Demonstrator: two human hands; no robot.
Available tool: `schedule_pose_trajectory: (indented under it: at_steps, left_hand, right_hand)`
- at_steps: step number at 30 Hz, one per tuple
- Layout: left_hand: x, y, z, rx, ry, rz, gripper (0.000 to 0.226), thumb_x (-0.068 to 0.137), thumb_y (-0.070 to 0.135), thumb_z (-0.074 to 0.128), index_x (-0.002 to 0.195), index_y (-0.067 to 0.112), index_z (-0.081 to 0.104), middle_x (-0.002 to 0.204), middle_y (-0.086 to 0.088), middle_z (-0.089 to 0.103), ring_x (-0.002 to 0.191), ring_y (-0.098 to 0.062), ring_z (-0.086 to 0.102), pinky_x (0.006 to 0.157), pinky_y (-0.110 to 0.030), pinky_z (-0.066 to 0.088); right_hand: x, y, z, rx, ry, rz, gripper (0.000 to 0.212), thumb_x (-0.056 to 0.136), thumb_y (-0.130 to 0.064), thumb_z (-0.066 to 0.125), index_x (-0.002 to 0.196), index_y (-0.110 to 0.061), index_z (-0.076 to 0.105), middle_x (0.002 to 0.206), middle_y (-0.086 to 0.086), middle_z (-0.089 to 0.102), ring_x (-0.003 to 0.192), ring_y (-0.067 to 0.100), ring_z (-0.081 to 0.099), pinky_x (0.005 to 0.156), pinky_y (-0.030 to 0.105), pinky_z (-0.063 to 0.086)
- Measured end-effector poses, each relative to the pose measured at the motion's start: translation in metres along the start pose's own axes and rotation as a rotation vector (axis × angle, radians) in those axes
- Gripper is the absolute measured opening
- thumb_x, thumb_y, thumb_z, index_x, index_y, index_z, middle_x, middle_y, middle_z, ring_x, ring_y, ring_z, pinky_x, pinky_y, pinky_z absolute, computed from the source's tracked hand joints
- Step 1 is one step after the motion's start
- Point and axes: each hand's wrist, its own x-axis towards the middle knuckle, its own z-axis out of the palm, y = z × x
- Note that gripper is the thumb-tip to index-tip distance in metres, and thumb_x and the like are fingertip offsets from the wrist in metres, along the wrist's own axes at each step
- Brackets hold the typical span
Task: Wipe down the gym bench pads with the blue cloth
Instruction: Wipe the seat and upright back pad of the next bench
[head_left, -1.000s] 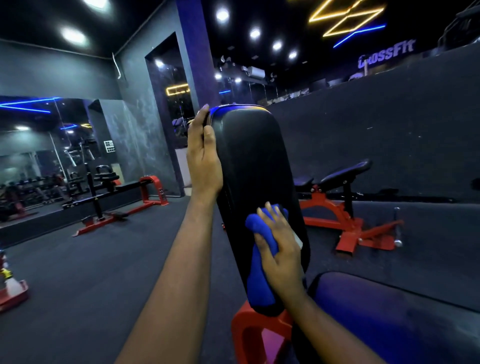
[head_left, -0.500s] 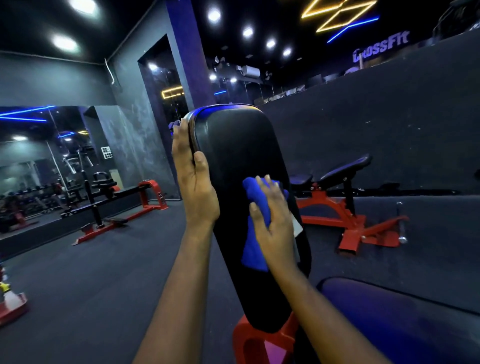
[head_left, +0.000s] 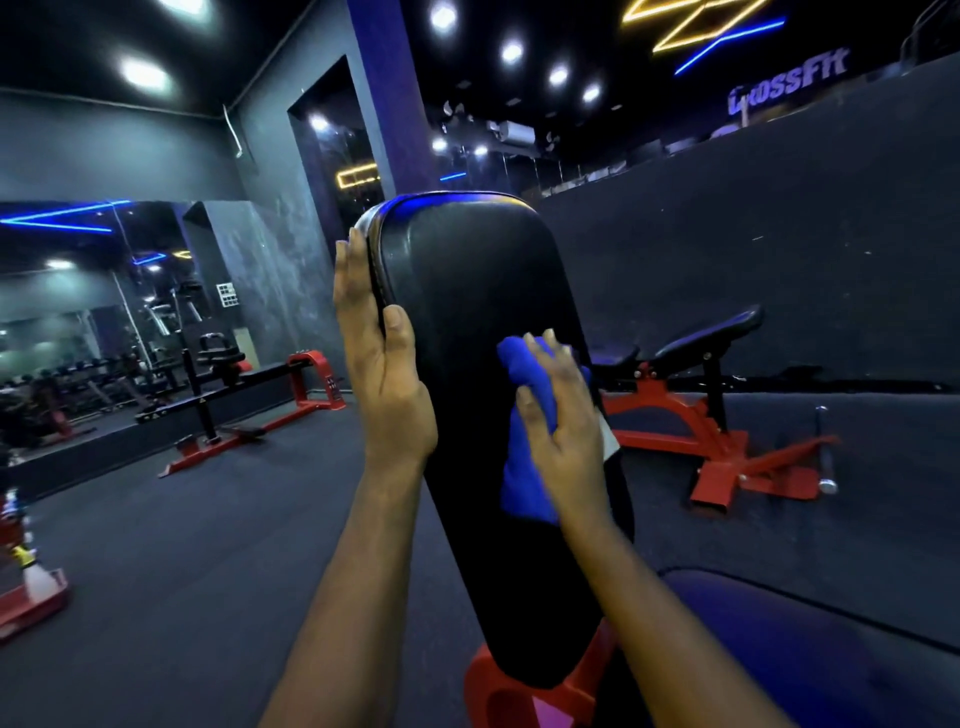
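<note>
A black upright back pad (head_left: 467, 291) of a gym bench stands in front of me on a red frame (head_left: 514, 691). My left hand (head_left: 382, 374) grips the pad's left edge, thumb on the front face and fingers running up the side. My right hand (head_left: 563, 415) presses a blue cloth (head_left: 522, 462) flat against the pad's middle right, fingers spread over the cloth. The bench's dark seat pad (head_left: 810, 649) lies at the lower right.
A second bench with a red frame (head_left: 727, 447) stands behind at the right by a dark wall. A long red and black bench (head_left: 244, 400) sits at the left before a mirror. A spray bottle (head_left: 31, 566) rests on a red base at the far left.
My right hand has slid the blue cloth up the back pad from its lower part to its middle. My left hand has shifted slightly down the pad's left edge.
</note>
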Motion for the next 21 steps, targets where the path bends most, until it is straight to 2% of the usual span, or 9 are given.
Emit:
schedule_pose_trajectory:
  at_steps: [3,7,8,10,12,13,17,19,21]
  left_hand:
    - [0.000,0.001,0.001,-0.006,-0.001,-0.016,0.049,0.106,0.013,0.028,0.155,0.008,0.023,0.163,-0.004,0.020,0.151,-0.018,0.014,0.122,-0.051,0.016]
    - [-0.001,0.003,0.000,-0.008,0.013,-0.012,0.048,0.106,0.010,0.029,0.154,0.006,0.025,0.162,-0.006,0.022,0.151,-0.019,0.015,0.122,-0.050,0.015]
    - [-0.002,0.005,0.000,-0.003,0.011,-0.017,0.048,0.106,0.009,0.030,0.154,0.006,0.025,0.162,-0.006,0.022,0.150,-0.019,0.016,0.122,-0.050,0.016]
    - [-0.002,0.003,-0.001,0.005,0.011,-0.009,0.048,0.106,0.010,0.030,0.153,0.005,0.026,0.162,-0.008,0.022,0.150,-0.021,0.017,0.121,-0.051,0.017]
    - [0.000,0.000,0.000,0.006,0.022,0.014,0.048,0.105,0.009,0.031,0.153,0.003,0.026,0.161,-0.010,0.023,0.150,-0.023,0.018,0.121,-0.051,0.017]
    - [0.000,0.000,0.000,0.017,0.028,0.014,0.048,0.105,0.009,0.031,0.153,0.003,0.026,0.161,-0.011,0.023,0.150,-0.023,0.018,0.121,-0.050,0.016]
    - [-0.024,0.007,0.000,0.071,0.002,-0.025,0.050,0.106,0.006,0.029,0.155,0.006,0.018,0.165,-0.007,0.011,0.152,-0.015,0.006,0.123,-0.028,0.007]
    - [-0.040,0.009,0.000,0.072,-0.026,-0.039,0.051,0.106,0.006,0.028,0.156,0.006,0.014,0.165,-0.007,0.006,0.152,-0.014,0.003,0.123,-0.029,0.006]
    - [-0.049,0.010,-0.003,0.085,-0.036,-0.044,0.051,0.107,0.006,0.028,0.156,0.006,0.014,0.165,-0.006,0.006,0.152,-0.016,0.002,0.125,-0.037,0.005]
  right_hand:
    - [0.045,0.034,-0.005,-0.004,0.040,0.034,0.043,0.101,-0.030,0.048,0.142,-0.018,0.050,0.151,-0.004,0.044,0.145,0.016,0.035,0.120,0.037,0.027]
    - [0.081,0.044,-0.008,0.017,0.147,0.383,0.041,0.099,-0.030,0.051,0.138,-0.019,0.055,0.140,0.003,0.057,0.133,0.024,0.050,0.107,0.026,0.037]
    - [0.077,0.032,-0.004,0.011,0.154,0.360,0.043,0.098,-0.030,0.051,0.139,-0.018,0.055,0.142,0.004,0.056,0.134,0.023,0.049,0.109,0.026,0.036]
    - [0.057,0.001,0.005,0.012,0.102,0.099,0.045,0.098,-0.029,0.051,0.140,-0.014,0.054,0.149,0.002,0.049,0.142,0.017,0.040,0.118,0.033,0.029]
    - [0.032,-0.007,0.009,0.015,0.012,-0.140,0.041,0.099,-0.020,0.054,0.140,-0.012,0.054,0.149,-0.003,0.047,0.144,0.013,0.035,0.120,0.041,0.027]
    - [0.029,0.001,0.006,0.033,-0.004,-0.154,0.040,0.099,-0.019,0.055,0.140,-0.013,0.053,0.149,-0.004,0.047,0.144,0.012,0.035,0.120,0.044,0.027]
    - [0.042,0.033,-0.006,0.117,0.120,0.137,0.037,0.099,-0.029,0.054,0.136,-0.029,0.053,0.144,-0.011,0.051,0.140,0.008,0.041,0.119,0.042,0.030]
    - [0.024,0.052,-0.010,0.141,0.157,0.257,0.036,0.097,-0.032,0.055,0.133,-0.031,0.055,0.140,-0.012,0.054,0.136,0.008,0.046,0.118,0.040,0.032]
    - [-0.016,0.073,-0.022,0.150,0.182,0.439,0.046,0.093,-0.044,0.057,0.135,-0.024,0.058,0.138,-0.006,0.059,0.132,0.011,0.051,0.115,0.043,0.035]
